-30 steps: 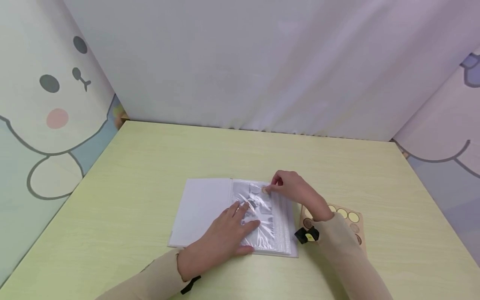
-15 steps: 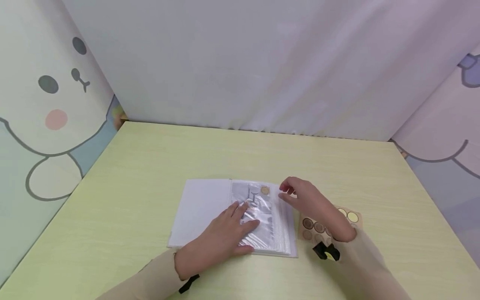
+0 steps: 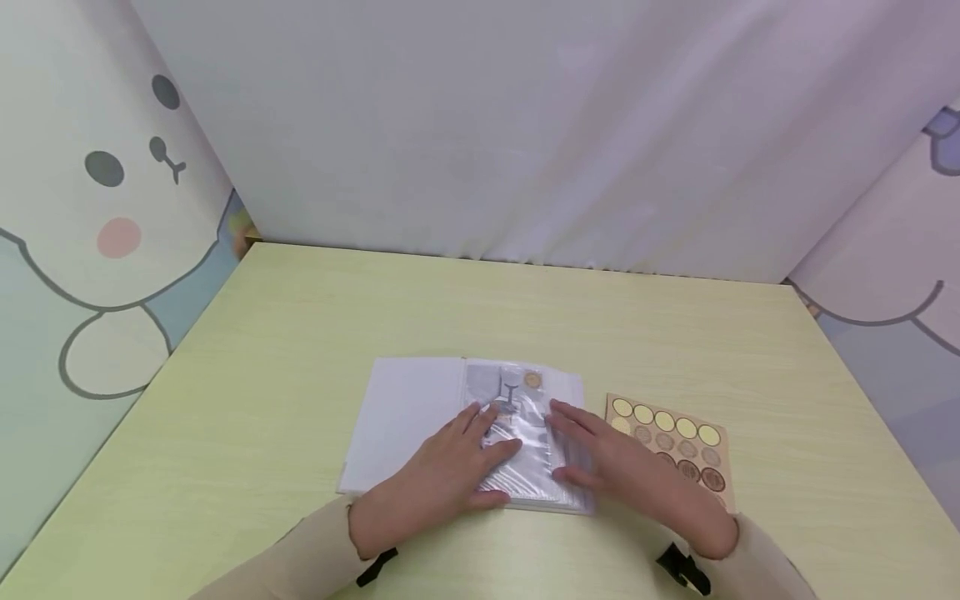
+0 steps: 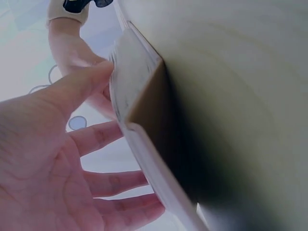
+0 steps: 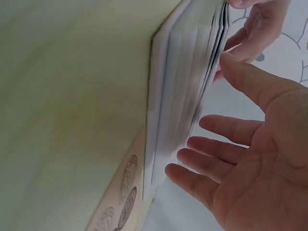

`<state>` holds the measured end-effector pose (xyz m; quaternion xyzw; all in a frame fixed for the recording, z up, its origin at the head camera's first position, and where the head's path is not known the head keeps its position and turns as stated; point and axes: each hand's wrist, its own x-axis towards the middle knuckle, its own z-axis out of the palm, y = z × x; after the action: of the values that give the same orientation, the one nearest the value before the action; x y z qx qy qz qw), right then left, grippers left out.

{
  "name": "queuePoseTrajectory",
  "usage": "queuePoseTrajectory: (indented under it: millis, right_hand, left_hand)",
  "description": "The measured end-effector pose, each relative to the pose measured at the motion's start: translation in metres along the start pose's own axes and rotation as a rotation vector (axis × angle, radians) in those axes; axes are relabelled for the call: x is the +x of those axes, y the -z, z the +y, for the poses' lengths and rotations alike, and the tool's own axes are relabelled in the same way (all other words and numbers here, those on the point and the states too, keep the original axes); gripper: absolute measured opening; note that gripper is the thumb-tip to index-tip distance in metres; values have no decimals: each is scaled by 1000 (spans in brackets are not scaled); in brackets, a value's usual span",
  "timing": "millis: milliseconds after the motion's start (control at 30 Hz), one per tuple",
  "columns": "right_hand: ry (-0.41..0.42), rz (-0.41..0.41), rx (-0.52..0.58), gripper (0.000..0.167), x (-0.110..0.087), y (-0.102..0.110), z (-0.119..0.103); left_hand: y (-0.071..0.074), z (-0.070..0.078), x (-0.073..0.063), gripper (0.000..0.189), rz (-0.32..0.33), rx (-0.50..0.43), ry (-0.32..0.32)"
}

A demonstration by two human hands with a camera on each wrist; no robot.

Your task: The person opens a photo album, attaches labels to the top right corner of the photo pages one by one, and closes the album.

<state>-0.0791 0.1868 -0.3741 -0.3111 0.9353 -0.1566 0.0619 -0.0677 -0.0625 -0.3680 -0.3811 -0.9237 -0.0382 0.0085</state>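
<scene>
A photo album [image 3: 408, 417] lies spread on the table, its white inner cover to the left and a clear plastic sleeve [image 3: 532, 454] with a grey-and-white picture to the right. One round tan sticker [image 3: 532, 380] sits at the top right of that sleeve. My left hand [image 3: 442, 471] rests on the page with fingers spread; the left wrist view shows its thumb [image 4: 91, 79] at the album's lower edge. My right hand [image 3: 637, 467] touches the right side of the pages with extended fingers. In the right wrist view its palm [image 5: 255, 154] faces the page edges, holding nothing.
A sheet of round stickers [image 3: 675, 446], yellow and brown, lies right of the album, partly under my right forearm. The pale wooden table [image 3: 375, 300] runs back to a white curtain [image 3: 465, 150]. Printed cartoon fabric [image 3: 97, 275] hangs at the left side.
My right hand has left the round sticker at the page's top right, moved right, then come down onto the page's right side with fingers extended. The left hand has stayed put.
</scene>
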Motion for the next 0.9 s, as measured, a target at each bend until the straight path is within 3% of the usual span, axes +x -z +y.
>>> queuePoseTrajectory:
  millis: [233,467,633,900]
  right_hand:
    - [32,-14,-74,74,-5,-8,-4]
    - [76,-8,-144,72,-4,-6,-8]
    - [73,-35,-140,72,-3,-4,-10]
    - [49,-93,-113,72,-4,-2,-6]
  left_hand:
    - [-2,0,-1,55,12,17,-7]
    - [-3,1,0,56,7,27,-6]
    - [-3,2,1,57,6,42,-7]
    - [-2,7,5,62,28,131,-74]
